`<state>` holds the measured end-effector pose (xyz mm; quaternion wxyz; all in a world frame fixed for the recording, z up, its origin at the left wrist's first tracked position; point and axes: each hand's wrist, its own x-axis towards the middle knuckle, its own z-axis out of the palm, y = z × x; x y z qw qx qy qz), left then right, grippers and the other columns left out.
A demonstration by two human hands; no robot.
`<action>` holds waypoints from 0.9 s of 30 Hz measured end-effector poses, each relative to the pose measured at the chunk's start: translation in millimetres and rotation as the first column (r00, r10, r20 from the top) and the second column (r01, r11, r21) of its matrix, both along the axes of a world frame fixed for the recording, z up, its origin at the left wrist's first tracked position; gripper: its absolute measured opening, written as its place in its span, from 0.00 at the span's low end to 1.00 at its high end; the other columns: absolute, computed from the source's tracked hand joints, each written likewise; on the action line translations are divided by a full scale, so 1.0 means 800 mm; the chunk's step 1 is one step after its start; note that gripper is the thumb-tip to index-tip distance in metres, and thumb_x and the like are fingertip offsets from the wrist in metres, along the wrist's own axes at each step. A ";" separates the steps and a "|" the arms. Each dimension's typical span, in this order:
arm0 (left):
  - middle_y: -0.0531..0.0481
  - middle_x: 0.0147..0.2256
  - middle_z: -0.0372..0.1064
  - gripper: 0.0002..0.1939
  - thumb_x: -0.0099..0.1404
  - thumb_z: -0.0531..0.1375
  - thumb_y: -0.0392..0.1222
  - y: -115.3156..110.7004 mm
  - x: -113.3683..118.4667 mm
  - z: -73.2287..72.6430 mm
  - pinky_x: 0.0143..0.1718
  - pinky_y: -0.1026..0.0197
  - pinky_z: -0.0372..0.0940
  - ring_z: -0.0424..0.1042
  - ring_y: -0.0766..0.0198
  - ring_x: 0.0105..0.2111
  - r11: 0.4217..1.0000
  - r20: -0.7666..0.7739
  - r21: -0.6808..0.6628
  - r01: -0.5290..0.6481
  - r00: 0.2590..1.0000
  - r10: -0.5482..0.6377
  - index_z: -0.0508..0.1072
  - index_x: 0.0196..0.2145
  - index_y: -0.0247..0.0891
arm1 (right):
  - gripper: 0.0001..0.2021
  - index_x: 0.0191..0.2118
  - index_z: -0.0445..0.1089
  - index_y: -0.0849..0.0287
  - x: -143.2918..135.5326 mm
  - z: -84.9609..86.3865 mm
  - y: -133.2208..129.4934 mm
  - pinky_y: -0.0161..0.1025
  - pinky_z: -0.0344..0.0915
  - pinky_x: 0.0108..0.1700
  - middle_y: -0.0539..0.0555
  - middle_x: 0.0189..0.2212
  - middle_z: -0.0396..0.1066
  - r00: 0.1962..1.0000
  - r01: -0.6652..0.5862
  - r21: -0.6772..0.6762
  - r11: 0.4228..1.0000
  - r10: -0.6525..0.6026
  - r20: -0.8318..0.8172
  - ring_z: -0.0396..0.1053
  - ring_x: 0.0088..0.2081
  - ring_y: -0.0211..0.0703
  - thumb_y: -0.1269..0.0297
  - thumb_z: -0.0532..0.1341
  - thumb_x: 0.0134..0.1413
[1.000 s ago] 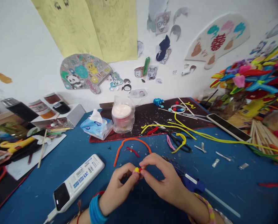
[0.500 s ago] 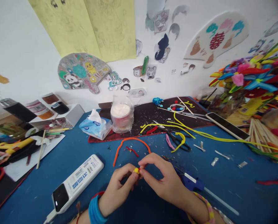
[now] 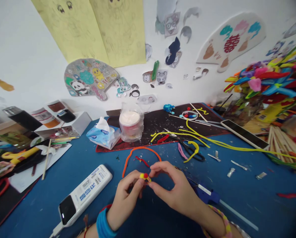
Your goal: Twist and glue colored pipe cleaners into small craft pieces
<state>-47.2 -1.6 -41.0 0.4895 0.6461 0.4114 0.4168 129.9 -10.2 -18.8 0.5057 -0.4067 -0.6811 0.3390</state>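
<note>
Two grips meet over the counter (image 3: 43, 205): the left hand (image 3: 128, 193) pinches a small yellow-and-red piece (image 3: 145, 177) tightly, presumably to steady it, while the right hand (image 3: 171, 186) stands slightly parted, thumb near the piece's edge, seemingly leaving its top uncovered. Beyond arches an orange fuzzy stem (image 3: 139, 148); leftward, a white power bank (image 3: 87, 190) carries blue characters too unclear to read, and farther back a fan-shaped panel (image 3: 247, 33) shows a red double-happiness character.

The right hand (image 3: 171, 183) now parts thumb and forefinger, baring the red bit (image 3: 145, 175) against the yellow piece (image 3: 141, 176).
</note>
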 end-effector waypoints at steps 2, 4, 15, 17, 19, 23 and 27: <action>0.52 0.28 0.62 0.11 0.67 0.53 0.45 0.000 0.000 0.000 0.22 0.68 0.57 0.61 0.71 0.21 1.000 -0.028 0.014 0.025 0.999 -0.024 0.70 0.34 0.37 | 0.15 0.43 0.63 0.54 -0.003 -0.002 0.000 0.34 0.66 0.43 0.48 0.33 0.70 1.000 -0.002 -0.012 1.000 0.002 -0.001 0.69 0.37 0.36 0.74 0.61 0.49; 0.52 0.27 0.61 0.11 0.67 0.52 0.43 0.001 0.000 0.001 0.22 0.68 0.57 0.61 0.71 0.21 0.998 -0.065 0.052 0.042 0.997 -0.038 0.70 0.32 0.36 | 0.15 0.43 0.63 0.54 -0.005 -0.005 -0.001 0.34 0.66 0.42 0.47 0.32 0.70 1.000 -0.005 -0.019 1.000 0.005 -0.014 0.69 0.36 0.34 0.74 0.60 0.48; 0.51 0.26 0.63 0.05 0.65 0.55 0.35 -0.002 -0.001 0.007 0.29 0.66 0.58 0.62 0.68 0.27 0.943 -0.134 0.312 0.113 0.988 -0.074 0.71 0.33 0.37 | 0.13 0.42 0.62 0.54 0.000 -0.003 0.001 0.32 0.67 0.41 0.46 0.31 0.70 0.993 -0.054 -0.031 0.998 0.051 -0.104 0.70 0.34 0.33 0.74 0.59 0.52; 0.51 0.28 0.62 0.06 0.66 0.55 0.38 -0.002 -0.002 0.004 0.26 0.66 0.58 0.62 0.69 0.25 0.961 -0.042 0.243 0.131 0.991 -0.125 0.71 0.35 0.38 | 0.12 0.42 0.62 0.54 0.002 -0.003 0.001 0.32 0.67 0.41 0.47 0.32 0.71 0.995 -0.046 -0.008 0.999 0.045 -0.091 0.70 0.35 0.33 0.74 0.60 0.52; 0.52 0.29 0.60 0.07 0.66 0.54 0.41 -0.001 -0.003 0.003 0.23 0.68 0.57 0.61 0.72 0.22 0.977 0.060 0.137 0.164 0.983 -0.173 0.71 0.36 0.38 | 0.11 0.41 0.63 0.54 0.004 -0.002 0.000 0.32 0.66 0.41 0.47 0.33 0.72 0.998 -0.035 0.025 0.999 0.036 -0.058 0.71 0.35 0.34 0.73 0.60 0.52; 0.52 0.30 0.60 0.08 0.65 0.55 0.43 0.002 -0.002 0.003 0.22 0.68 0.57 0.61 0.74 0.21 0.974 0.212 0.016 0.227 0.951 -0.225 0.71 0.35 0.38 | 0.09 0.39 0.65 0.55 0.005 -0.001 -0.001 0.32 0.66 0.41 0.48 0.32 0.73 1.000 -0.010 0.083 0.997 0.011 -0.008 0.71 0.35 0.34 0.73 0.61 0.52; 0.51 0.32 0.61 0.08 0.64 0.57 0.43 0.003 -0.002 0.006 0.22 0.69 0.58 0.61 0.74 0.21 0.944 0.296 -0.055 0.326 0.908 -0.296 0.71 0.33 0.37 | 0.08 0.37 0.66 0.55 0.005 0.001 -0.002 0.30 0.66 0.39 0.47 0.31 0.72 1.000 -0.015 0.071 0.997 0.015 -0.005 0.70 0.34 0.34 0.74 0.60 0.52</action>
